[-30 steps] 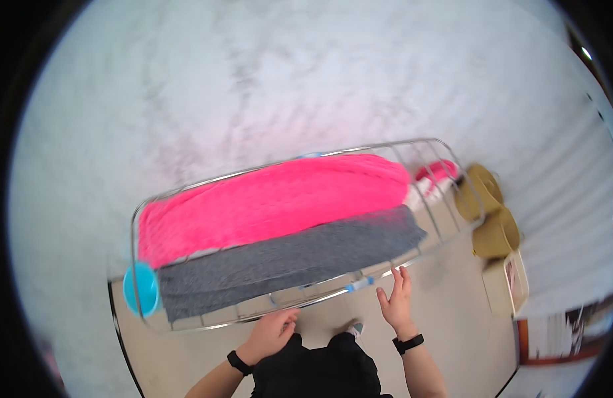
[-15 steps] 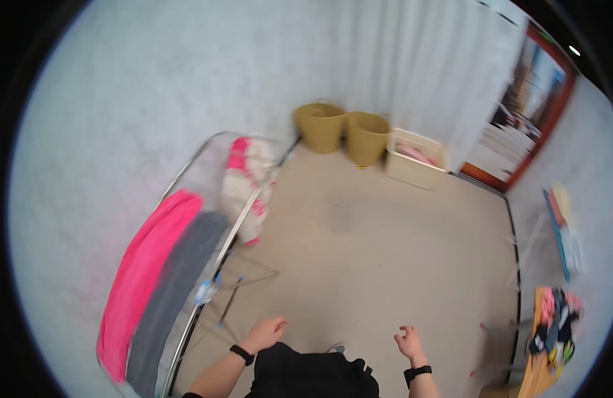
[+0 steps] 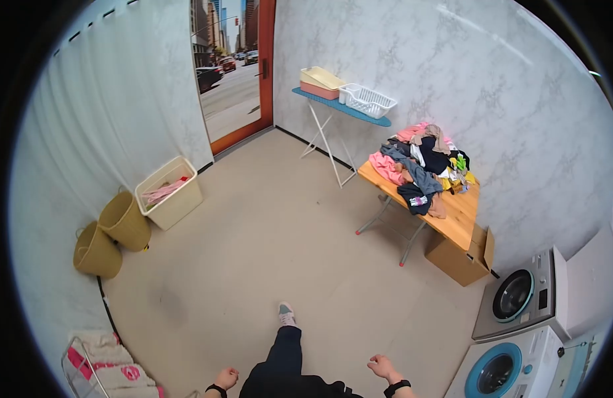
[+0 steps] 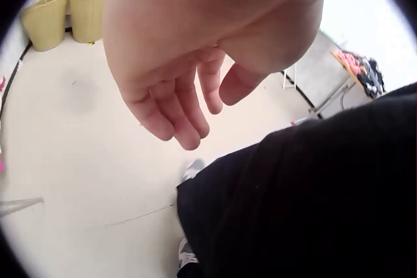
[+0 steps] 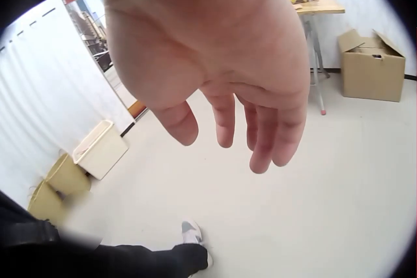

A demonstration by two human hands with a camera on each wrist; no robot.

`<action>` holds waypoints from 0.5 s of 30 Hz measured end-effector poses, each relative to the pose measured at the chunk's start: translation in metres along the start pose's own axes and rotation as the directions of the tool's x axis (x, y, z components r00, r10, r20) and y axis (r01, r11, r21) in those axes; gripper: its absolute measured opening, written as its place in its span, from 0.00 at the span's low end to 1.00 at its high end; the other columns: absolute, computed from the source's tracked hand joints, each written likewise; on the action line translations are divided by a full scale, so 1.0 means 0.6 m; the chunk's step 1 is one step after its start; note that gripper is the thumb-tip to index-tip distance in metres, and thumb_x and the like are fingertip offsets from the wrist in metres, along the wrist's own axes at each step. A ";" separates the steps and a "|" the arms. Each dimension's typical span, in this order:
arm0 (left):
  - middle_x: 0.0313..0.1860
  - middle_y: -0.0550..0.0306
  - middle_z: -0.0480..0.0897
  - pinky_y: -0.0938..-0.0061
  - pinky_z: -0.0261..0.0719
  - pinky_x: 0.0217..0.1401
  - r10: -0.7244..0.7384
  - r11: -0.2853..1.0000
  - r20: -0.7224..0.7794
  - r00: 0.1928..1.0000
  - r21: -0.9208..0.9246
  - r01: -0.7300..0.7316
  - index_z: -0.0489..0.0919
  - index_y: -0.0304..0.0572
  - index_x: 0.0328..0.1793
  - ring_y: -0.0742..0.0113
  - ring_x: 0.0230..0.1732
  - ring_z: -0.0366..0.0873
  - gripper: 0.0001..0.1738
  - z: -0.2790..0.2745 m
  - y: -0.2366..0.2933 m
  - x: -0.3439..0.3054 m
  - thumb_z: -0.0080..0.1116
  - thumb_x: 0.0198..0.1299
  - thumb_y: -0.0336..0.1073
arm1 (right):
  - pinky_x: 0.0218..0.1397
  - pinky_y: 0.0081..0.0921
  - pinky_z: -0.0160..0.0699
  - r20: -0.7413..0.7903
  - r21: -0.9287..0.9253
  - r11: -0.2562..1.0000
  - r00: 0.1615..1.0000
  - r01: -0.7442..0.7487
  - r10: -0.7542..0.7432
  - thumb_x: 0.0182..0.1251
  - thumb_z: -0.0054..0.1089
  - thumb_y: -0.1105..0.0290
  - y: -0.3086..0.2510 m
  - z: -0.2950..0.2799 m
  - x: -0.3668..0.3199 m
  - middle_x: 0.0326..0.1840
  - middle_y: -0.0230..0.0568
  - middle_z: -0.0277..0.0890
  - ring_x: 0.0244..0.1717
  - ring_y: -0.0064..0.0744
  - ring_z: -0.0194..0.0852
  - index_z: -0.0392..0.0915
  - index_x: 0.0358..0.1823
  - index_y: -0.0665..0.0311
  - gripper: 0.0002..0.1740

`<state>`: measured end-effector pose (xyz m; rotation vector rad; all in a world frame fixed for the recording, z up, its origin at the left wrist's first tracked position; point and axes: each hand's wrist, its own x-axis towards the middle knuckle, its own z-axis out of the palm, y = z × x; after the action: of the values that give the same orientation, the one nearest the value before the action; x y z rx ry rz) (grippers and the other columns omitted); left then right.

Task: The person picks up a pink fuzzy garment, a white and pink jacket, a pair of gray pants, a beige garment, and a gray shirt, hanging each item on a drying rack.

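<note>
Holding nothing in left hand (image 3: 228,378) or right hand (image 3: 383,367), with fingers (image 4: 186,136) loosely bent, at bottom of the head frame. Nearest left hand, towel (image 3: 130,373) on rack (image 3: 88,365), lower left; nearest right hand, washer (image 3: 495,373), lower right. Heaped on table (image 3: 462,219), right of centre: clothes (image 3: 426,162).

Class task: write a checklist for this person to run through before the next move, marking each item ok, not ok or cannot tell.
1. Both hands free: ok; the bare left hand and bare right hand hold nothing.
2. Laundry sorted: not ok; a multicoloured heap of fabric clothes lies jumbled on the rectangular wooden table.
3. Cream rectangular plastic bin emptied: not ok; pink cloth lies inside.
4. White front-loading washing machine closed: ok; its round blue-ringed door appears shut.
5. Brown cardboard box empty: cannot tell; its flaps stand open, but its bottom is hidden.
</note>
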<state>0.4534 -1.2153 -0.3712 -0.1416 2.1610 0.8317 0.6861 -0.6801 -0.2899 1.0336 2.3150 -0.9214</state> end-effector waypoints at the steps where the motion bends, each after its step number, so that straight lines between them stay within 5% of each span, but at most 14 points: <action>1: 0.32 0.52 0.85 0.69 0.81 0.40 0.013 1.000 0.001 1.000 0.010 -0.013 0.82 0.38 0.43 0.62 0.35 0.84 0.11 -0.009 0.038 0.037 0.54 0.58 0.35 | 0.62 0.39 0.74 0.001 0.054 0.998 1.000 -0.022 0.022 0.59 0.59 0.54 -0.014 -0.019 0.020 0.54 0.55 0.76 0.58 0.51 0.74 0.78 0.53 0.63 0.25; 10: 0.34 0.51 0.86 0.68 0.82 0.40 -0.081 0.995 0.225 0.971 0.074 0.066 0.80 0.36 0.45 0.62 0.35 0.84 0.16 -0.066 0.440 0.334 0.53 0.63 0.42 | 0.59 0.38 0.75 -0.030 0.157 0.986 0.998 0.063 -0.060 0.61 0.58 0.54 -0.211 -0.243 0.287 0.51 0.52 0.79 0.55 0.47 0.77 0.77 0.54 0.65 0.26; 15: 0.41 0.47 0.85 0.61 0.79 0.50 0.354 0.874 0.163 0.921 0.292 -0.388 0.82 0.43 0.47 0.49 0.44 0.82 0.17 -0.077 0.726 0.455 0.52 0.61 0.45 | 0.53 0.36 0.79 -0.253 0.420 0.902 0.967 0.098 0.013 0.64 0.57 0.60 -0.321 -0.427 0.360 0.48 0.49 0.80 0.48 0.43 0.81 0.77 0.53 0.65 0.20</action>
<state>0.0832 -0.8588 -0.3209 0.4896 2.2207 0.6637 0.3722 -0.4876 -0.1733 1.3465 2.3983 -1.4421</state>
